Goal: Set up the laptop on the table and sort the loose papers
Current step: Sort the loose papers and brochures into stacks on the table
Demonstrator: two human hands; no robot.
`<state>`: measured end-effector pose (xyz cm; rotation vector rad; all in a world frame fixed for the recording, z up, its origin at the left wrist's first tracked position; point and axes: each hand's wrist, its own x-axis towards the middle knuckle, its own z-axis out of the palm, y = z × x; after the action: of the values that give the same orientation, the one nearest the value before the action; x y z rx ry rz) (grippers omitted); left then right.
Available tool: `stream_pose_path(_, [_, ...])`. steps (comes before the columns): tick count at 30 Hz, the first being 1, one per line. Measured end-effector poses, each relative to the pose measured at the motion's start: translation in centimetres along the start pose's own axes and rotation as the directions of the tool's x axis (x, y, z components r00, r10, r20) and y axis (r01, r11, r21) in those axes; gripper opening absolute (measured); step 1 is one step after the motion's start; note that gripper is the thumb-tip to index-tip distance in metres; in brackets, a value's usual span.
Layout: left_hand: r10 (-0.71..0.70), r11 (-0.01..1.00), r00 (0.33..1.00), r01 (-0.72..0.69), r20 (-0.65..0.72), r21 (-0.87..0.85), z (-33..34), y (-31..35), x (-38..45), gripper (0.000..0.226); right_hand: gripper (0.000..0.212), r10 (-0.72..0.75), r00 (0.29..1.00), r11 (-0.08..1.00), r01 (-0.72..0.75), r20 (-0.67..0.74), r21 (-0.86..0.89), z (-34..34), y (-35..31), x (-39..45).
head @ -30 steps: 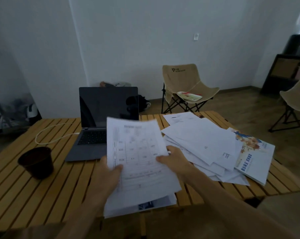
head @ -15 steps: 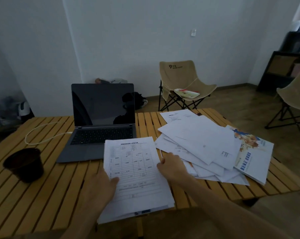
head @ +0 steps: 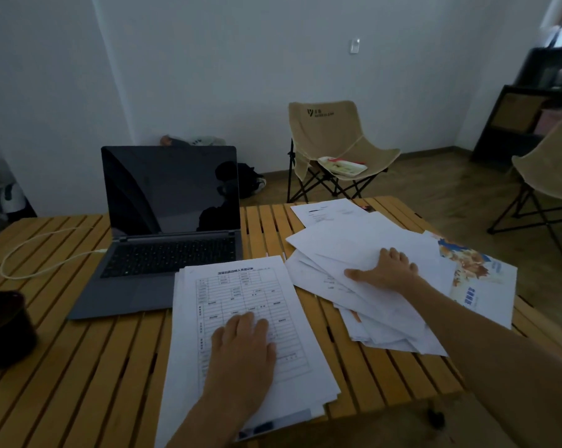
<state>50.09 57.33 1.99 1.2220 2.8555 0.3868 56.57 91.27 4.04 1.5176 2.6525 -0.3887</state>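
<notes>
Now lying flat on the slatted table [head: 79,367]: sorted stack of forms [head: 241,305], just in front of the open laptop [head: 163,227], top edge overlapping its front corner; half a second ago still being gripped at both sides. Left hand [head: 241,350] pressing down on the stack, fingers straight and together, no longer curling round the edge. Right hand [head: 386,273] having left the stack, resting on the loose paper pile [head: 370,253] to the right, fingers spread wide, thumb out, palm flat. Colour brochure [head: 480,286] lying under the pile's far right edge. Dark cup [head: 5,324] sitting at the left edge, white cable [head: 40,253] looping left of the laptop
</notes>
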Motion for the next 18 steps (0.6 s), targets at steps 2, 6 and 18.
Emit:
stream_pose_path(2, [-0.025, 1.000, 1.000, 0.025, 0.011, 0.000, 0.2, 0.6, 0.2, 0.042, 0.111, -0.026, 0.997, 0.999, 0.025, -0.069, -0.022, -0.2, 0.4, 0.4])
stream_pose_path(6, [-0.024, 1.000, 1.000, 0.024, 0.002, 0.008, 0.4, 0.6, 0.1, 0.042, 0.051, -0.167, 0.949, 0.971, 0.112, -0.268, -0.210, -0.1, 0.9, 0.1])
stream_pose_path(18, [0.005, 0.999, 1.000, -0.006, -0.024, -0.034, -0.6, -1.4, -1.6, 0.039, 0.021, -0.383, 0.810, 0.913, 0.258, -0.444, -0.317, -5.5, -1.3, -7.4])
